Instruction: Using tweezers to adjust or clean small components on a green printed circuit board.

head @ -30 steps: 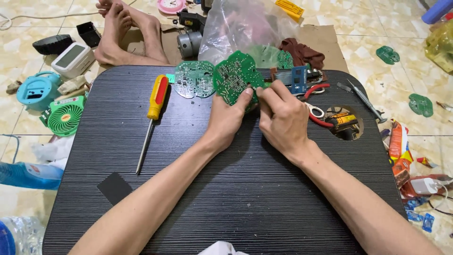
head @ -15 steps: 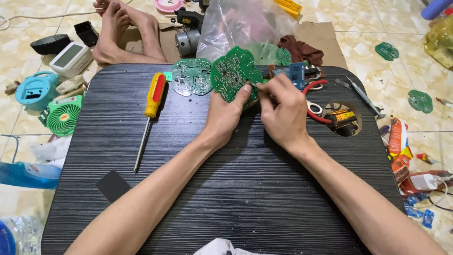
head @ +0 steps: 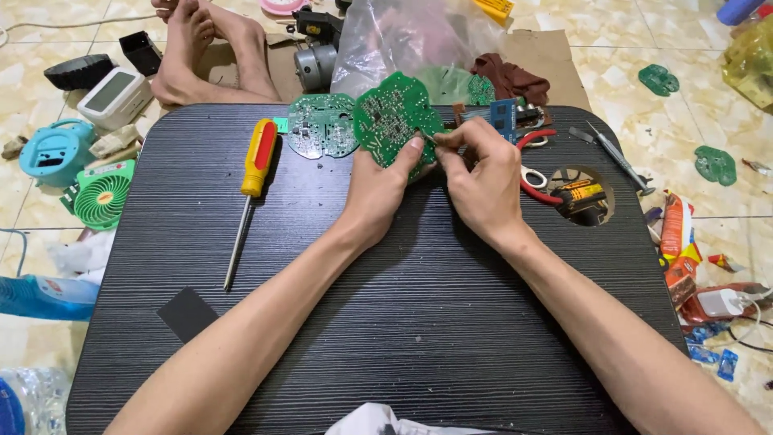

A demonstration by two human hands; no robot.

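My left hand (head: 378, 187) grips a round green circuit board (head: 390, 117) by its lower edge and holds it tilted up above the black table (head: 386, 322). My right hand (head: 481, 173) pinches at the board's right edge with thumb and fingertips; something thin and metallic shows between them, too small to tell. A second green circuit board (head: 320, 126) lies flat on the table just left of the held one. A screwdriver (head: 251, 184) with a yellow and red handle lies further left.
Red-handled scissors (head: 533, 173), a thin metal tool (head: 618, 158) and a round hole in the table (head: 586, 196) are to the right. A clear plastic bag (head: 419, 36), a small motor (head: 312, 63) and another person's bare feet (head: 211, 48) lie beyond the table. A green mini fan (head: 101, 196) is on the floor.
Both hands and the held board stay in nearly the same place; my right fingers have shifted slightly along the board's right edge.
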